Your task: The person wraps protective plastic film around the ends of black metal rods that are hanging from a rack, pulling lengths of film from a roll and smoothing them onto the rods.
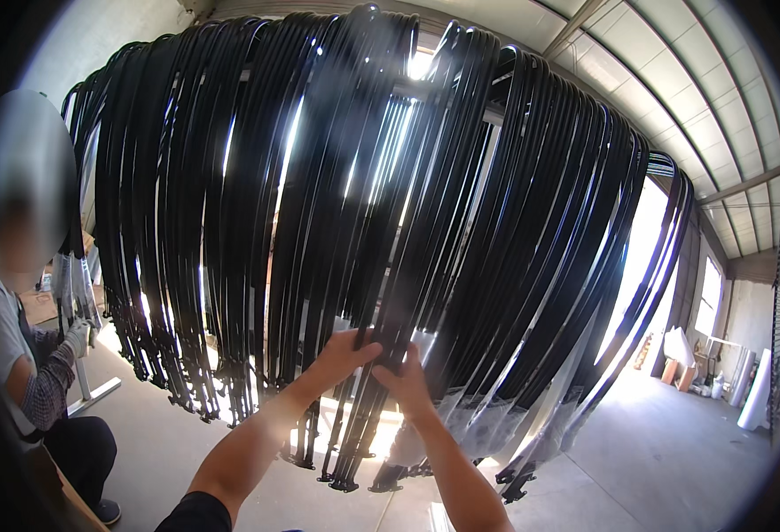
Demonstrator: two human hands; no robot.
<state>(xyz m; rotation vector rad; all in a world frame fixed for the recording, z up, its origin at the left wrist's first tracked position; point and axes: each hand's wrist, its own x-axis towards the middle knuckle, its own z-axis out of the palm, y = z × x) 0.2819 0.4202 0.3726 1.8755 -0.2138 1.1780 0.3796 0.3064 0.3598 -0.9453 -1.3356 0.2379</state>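
Long black strips hang close together in a wide curtain before me, looped over a support at the top. Small fittings show at their lower ends. My left hand closes on the left side of a narrow bundle of the black strips near the middle. Against the right side of that same bundle is my right hand, thumb up and fingers curled. Part of the fingers of both hands is hidden behind the strips. Clear plastic film wraps the lower ends of strips to the right.
At the left edge a person in a gloved hand holds strips partly covered in film. A metal foot stands on the concrete floor near that person. White rolls and containers stand far right by the wall.
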